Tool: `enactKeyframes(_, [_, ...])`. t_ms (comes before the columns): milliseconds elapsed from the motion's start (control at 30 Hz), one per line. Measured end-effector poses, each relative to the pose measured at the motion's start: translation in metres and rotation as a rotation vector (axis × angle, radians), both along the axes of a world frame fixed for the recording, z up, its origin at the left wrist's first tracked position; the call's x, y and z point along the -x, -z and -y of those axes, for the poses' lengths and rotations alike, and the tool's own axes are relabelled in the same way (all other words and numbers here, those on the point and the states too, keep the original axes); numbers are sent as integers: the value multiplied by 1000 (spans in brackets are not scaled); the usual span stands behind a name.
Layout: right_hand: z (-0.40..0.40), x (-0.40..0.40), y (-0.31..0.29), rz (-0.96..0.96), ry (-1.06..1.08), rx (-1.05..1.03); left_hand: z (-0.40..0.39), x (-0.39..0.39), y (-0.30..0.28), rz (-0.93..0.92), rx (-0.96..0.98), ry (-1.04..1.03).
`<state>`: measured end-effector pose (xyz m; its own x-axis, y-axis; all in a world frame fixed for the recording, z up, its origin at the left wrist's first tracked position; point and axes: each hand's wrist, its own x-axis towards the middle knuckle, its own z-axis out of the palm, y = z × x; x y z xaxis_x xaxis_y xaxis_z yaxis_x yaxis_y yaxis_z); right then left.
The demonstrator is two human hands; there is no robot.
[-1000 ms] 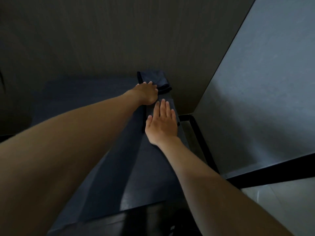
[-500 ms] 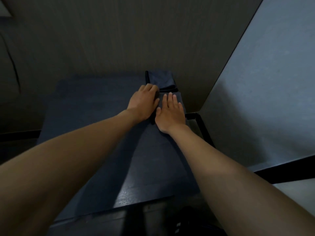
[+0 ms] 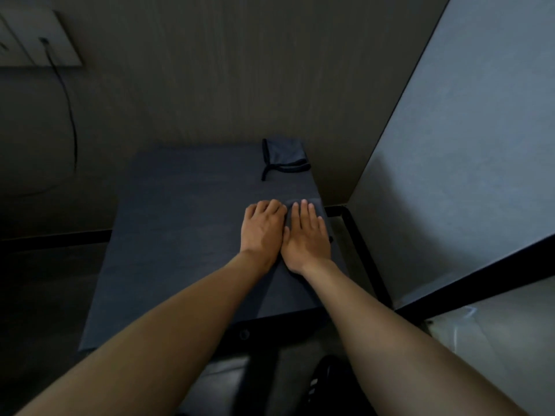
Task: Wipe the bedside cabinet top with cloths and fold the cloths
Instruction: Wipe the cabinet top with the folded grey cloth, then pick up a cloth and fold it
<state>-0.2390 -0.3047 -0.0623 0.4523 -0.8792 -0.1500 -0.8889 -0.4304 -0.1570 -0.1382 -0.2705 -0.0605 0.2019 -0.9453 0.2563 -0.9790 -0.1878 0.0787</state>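
Both palms flat, left hand and right hand spread side by side on a dark cloth. Probably smoothing a fold. Folded cloth parked at the cabinet top back corner, out of the way.

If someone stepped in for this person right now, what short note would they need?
Left hand: palm down on the dark cabinet top, fingers curled, beside the right.
Right hand: flat, pressing a dark grey cloth near the right edge.
Folded dark cloth with black trim: sits at the back right corner, apart from both hands.
Done: one cloth looks folded.
Left: finish folding the cloth under the right hand; whether wiping is finished cannot be told.
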Motion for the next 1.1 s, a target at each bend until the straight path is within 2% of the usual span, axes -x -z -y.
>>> enactKeyframes(400, [-110,60,-9,-24,-27,-14,-107,59,-11,-56,-32,5])
enactKeyframes(600, [-136,78,-21,-24,-114,-165,-143,65,-20,-130,-67,-2])
enactKeyframes(700, [-148,84,-30,0,-160,-237,-157,64,-34,-382,-30,-80])
enactKeyframes(800, [-162,84,-36,170,-100,-251,-165,57,-49,-755,14,-233])
enactKeyframes(867, [-167,82,-47,297,-50,-296,-168,45,-58,-930,41,-290])
enactKeyframes(1000, [-169,77,-79,571,-27,-389,-179,21,-75,-1143,63,-265])
enactKeyframes(1067, [-166,77,-96,629,11,-373,-190,8,-86,-1222,-1,-154])
enactKeyframes(1100, [-163,77,-103,644,44,-368,-195,0,-91,-1188,-47,-81])
